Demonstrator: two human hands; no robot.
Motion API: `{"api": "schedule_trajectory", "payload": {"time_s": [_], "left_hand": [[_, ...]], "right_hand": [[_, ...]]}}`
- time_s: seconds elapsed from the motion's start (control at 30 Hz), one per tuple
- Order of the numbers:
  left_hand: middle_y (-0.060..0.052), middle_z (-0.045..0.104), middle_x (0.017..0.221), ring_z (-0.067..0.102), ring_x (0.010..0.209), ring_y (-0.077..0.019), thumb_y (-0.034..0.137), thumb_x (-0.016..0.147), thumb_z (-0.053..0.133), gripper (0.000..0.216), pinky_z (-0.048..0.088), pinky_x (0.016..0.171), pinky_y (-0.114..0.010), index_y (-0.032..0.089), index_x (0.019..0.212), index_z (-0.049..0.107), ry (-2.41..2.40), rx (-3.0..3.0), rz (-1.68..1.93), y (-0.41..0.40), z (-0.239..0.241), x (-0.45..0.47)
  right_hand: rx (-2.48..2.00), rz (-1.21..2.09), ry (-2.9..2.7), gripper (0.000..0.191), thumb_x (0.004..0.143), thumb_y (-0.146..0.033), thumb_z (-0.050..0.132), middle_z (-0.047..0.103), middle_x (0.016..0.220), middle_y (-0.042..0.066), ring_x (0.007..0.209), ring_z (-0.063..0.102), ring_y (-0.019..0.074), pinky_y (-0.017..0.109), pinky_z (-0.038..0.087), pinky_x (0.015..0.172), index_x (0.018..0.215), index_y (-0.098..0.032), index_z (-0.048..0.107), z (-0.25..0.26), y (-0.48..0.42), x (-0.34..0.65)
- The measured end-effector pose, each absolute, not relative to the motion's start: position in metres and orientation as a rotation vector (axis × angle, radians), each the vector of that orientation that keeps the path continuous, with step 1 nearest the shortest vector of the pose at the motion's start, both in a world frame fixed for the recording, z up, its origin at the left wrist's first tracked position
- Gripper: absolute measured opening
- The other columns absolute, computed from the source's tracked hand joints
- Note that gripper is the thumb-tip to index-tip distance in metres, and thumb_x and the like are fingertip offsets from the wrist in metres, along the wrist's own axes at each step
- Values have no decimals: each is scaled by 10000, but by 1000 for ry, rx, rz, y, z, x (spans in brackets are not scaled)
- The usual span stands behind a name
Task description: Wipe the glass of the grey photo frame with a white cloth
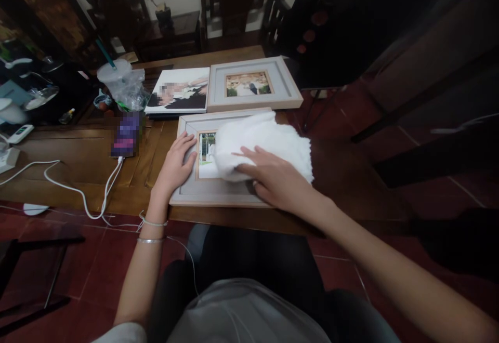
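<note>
A grey, wood-edged picture frame (210,191) lies flat on the wooden table (78,174) in front of me. My left hand (176,163) rests open on the frame's left border, fingers flat. My right hand (273,176) lies with fingers stretched out on a white fluffy cloth (268,137) that covers the frame's right half and part of its photo. A second similar frame (253,88) and a frameless photo print (180,92) lie farther back.
A phone (127,134) on a white charging cable (78,192) lies to the left, behind it a plastic cup with a straw (117,75) and a bag. A remote (19,133) and clutter sit far left. Dark chairs stand at the back and right.
</note>
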State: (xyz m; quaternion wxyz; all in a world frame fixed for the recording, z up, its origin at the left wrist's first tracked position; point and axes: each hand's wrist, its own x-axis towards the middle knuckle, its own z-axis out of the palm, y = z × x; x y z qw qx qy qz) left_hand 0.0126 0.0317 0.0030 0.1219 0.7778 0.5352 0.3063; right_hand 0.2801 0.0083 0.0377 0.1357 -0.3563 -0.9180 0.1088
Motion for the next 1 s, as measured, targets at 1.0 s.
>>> {"api": "schedule_trajectory", "payload": {"time_s": [1.0], "left_hand": [[-126, 581, 1404, 413, 1419, -249, 211, 953, 518, 317, 335, 1180, -521, 162, 1254, 603, 1568, 2312, 905, 31, 1, 9]], "right_hand": [[-988, 294, -2781, 608, 723, 30, 427, 565, 1397, 139, 1397, 385, 339, 581, 380, 1083, 1264, -176, 612, 41, 42, 274]]}}
